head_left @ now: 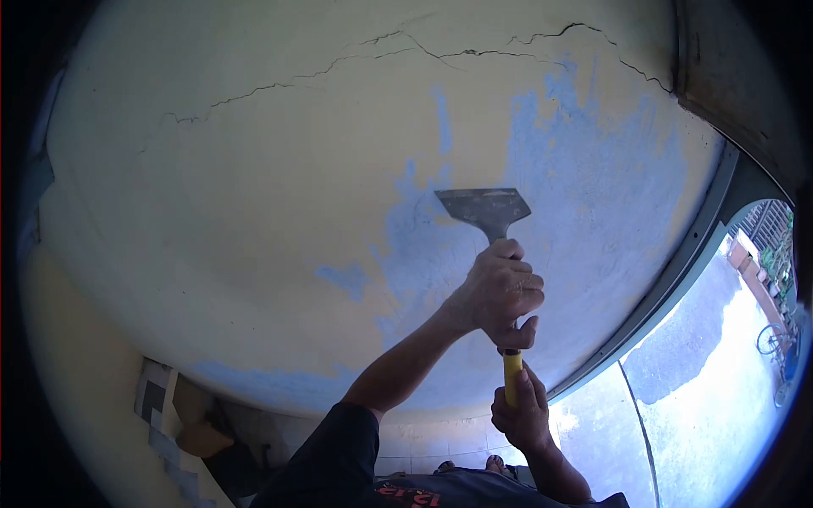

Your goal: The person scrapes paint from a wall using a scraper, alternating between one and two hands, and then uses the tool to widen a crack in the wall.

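A wide-bladed scraper (484,206) is held up against the wall, its flat metal blade at the border between cream paint and bare blue patches. My left hand (508,292) wraps round its shaft just below the blade. Lower down, my right hand (524,408) grips the yellow handle (512,378). Both hands are closed on the same tool. The wall (254,203) shows cream paint over much of its left side. To the right of the blade spreads a large blue patch (593,186) where the cream coat is gone.
Long cracks (474,53) run across the upper wall. A dark door frame (677,279) borders it on the right, with a sunlit concrete yard (677,406) and a bicycle (772,340) beyond. At lower left stand a brown rounded object (203,440) and dark items. My feet (494,462) show below.
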The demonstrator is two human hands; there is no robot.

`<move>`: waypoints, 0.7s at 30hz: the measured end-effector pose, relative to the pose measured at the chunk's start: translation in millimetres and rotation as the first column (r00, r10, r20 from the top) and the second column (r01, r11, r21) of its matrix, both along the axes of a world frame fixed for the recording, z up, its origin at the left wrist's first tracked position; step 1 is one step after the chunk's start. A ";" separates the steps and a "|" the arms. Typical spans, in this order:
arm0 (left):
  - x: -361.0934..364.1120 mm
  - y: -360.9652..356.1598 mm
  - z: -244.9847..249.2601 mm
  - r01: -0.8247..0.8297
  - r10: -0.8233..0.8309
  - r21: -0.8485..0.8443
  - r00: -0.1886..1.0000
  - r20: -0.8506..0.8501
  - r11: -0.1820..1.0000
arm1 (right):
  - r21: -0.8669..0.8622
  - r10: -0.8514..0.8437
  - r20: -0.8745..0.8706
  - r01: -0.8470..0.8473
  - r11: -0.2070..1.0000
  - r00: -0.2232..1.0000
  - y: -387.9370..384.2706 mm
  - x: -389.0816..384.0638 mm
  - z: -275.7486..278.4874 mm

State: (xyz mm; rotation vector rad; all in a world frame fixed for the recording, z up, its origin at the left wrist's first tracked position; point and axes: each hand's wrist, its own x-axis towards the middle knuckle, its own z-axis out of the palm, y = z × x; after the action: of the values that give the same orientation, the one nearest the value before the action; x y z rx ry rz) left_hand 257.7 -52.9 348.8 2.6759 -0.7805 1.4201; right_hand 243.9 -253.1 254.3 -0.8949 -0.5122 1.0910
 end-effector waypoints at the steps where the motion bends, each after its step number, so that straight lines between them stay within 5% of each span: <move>1: 1.6 0.5 6.0 0.014 -0.014 0.007 1.000 0.019 1.000 | -0.005 -0.024 0.030 0.024 1.000 0.999 1.9 1.1 4.6; 12: 16.5 7.2 116.0 -0.040 0.013 0.134 0.981 0.191 0.990 | 0.211 -0.071 0.232 0.022 0.977 0.970 18.3 28.0 90.9; 15: 16.2 -12.7 99.7 -0.009 -0.029 0.155 0.971 0.236 0.988 | 0.219 -0.086 0.252 0.030 0.975 0.964 -3.1 26.5 71.8; 21: 12.5 -33.8 16.3 0.051 -0.052 0.035 0.998 0.036 0.998 | 0.019 -0.097 0.116 0.095 0.995 0.989 -35.5 6.5 22.0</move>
State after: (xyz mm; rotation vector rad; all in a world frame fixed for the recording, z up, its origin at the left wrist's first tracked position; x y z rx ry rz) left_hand 270.2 -86.7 365.0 2.6409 -0.8780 1.4613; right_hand 250.4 -288.6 276.3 -0.9662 -0.5665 0.9509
